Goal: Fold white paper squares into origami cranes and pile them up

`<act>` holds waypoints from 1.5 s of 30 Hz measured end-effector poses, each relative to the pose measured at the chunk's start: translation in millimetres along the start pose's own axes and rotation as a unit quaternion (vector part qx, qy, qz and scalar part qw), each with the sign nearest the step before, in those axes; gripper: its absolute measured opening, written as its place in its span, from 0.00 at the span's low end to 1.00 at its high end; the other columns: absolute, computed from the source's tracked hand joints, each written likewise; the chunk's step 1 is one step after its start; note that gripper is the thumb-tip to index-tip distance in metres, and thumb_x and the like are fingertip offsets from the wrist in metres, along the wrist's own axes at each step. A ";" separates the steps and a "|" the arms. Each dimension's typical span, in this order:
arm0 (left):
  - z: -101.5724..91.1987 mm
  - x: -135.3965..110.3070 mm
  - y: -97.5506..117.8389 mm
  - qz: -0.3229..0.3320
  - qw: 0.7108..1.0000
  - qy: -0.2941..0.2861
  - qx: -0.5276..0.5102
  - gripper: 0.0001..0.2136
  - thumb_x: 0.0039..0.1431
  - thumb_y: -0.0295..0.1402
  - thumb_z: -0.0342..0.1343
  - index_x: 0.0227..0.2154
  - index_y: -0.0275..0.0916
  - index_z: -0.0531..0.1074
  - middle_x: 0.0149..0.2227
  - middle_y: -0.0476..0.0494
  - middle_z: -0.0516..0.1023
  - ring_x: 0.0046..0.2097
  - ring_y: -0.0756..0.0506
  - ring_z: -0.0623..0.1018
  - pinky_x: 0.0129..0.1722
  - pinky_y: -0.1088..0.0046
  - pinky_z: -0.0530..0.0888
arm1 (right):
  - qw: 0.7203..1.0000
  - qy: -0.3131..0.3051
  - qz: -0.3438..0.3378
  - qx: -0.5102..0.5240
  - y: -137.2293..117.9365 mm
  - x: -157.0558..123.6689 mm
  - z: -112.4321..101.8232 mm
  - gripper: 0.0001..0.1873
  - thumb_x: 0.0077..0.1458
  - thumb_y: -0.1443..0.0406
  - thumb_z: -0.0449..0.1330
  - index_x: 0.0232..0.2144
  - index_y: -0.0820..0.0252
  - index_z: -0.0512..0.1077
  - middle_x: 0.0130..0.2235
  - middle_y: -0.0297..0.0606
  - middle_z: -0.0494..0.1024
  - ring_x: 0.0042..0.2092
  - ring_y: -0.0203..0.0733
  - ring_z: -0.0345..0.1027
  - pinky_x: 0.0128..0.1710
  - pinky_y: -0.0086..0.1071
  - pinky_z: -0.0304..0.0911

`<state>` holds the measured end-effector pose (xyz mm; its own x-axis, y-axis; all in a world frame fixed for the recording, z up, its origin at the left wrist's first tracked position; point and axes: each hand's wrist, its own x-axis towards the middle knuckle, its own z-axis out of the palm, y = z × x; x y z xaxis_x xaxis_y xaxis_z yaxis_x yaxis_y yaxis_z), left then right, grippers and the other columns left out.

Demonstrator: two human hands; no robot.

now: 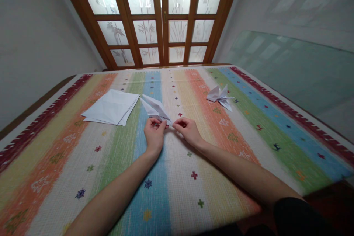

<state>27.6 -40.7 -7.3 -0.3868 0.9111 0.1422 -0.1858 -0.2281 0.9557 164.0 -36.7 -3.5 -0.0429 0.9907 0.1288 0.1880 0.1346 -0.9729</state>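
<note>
A white folded paper piece (154,107), long and pointed with two flaps at its far end, is held just above the table's middle. My left hand (155,132) pinches its near part between thumb and fingers. My right hand (188,129) is closed on the narrow tip at its near right end. Both hands almost meet, and the fingers hide part of the folds. To the right sits a white paper crane (220,97) with its wings spread. A stack of white paper sheets (112,107) lies to the left, close to the folded piece's far point.
A striped, patterned tablecloth (110,177) covers the table. Behind it stand wooden doors with frosted glass panes (149,31). A glass panel (293,70) leans along the right wall, and a plain wall (35,37) rises on the left.
</note>
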 end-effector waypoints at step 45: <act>5.6 -6.6 4.8 -0.130 0.990 -0.048 0.011 0.22 0.34 0.24 0.60 0.35 0.39 0.61 0.24 0.52 0.77 0.24 0.48 0.78 0.26 0.75 0.73 | 0.981 -0.077 -0.078 -0.159 -3.0 -4.2 -2.2 0.07 0.57 0.66 0.54 0.27 0.60 0.69 0.25 0.31 0.71 0.28 0.34 0.61 0.31 0.29 0.54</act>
<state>34.3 -45.9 -2.2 -0.2406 0.9668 -0.0862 -0.2475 0.0247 0.9686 165.7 -41.3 -0.7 -0.2391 0.9464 0.2171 0.4629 0.3077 -0.8313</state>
